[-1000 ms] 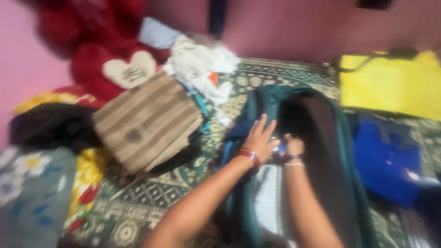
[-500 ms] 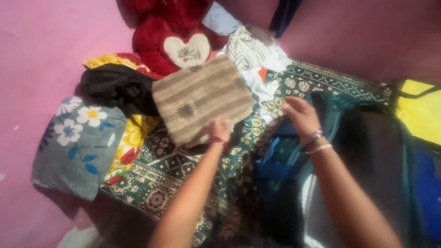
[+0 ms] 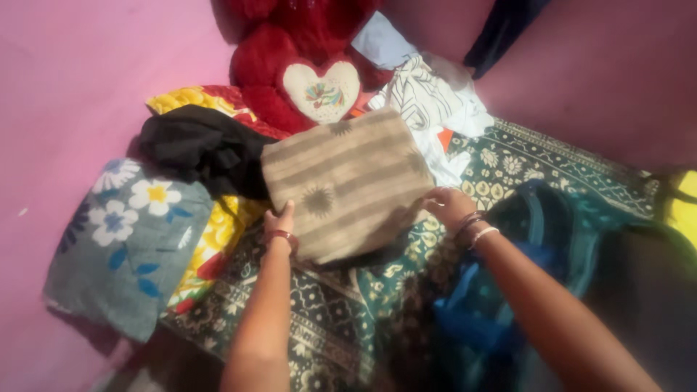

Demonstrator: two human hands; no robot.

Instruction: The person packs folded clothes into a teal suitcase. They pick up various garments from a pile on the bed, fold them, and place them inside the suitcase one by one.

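Observation:
A folded brown striped cloth (image 3: 347, 181) with dark sunburst marks lies on a green patterned bedspread (image 3: 327, 319). My left hand (image 3: 279, 221) grips its lower left edge, thumb on top. At the cloth's right edge my right hand (image 3: 446, 205), with bangles at the wrist, takes hold of it. The cloth sits slightly raised between both hands.
A red plush toy with a heart patch (image 3: 312, 65) sits behind the cloth against a pink wall. Black clothing (image 3: 203, 149), a grey flowered pillow (image 3: 123, 247), white printed clothes (image 3: 428, 98), a teal open bag (image 3: 573, 239) and a yellow bag (image 3: 682, 207) surround it.
Both hands left the teal bag and moved left to the striped cloth. The left hand shifted to its lower left edge and the right hand came onto its right edge.

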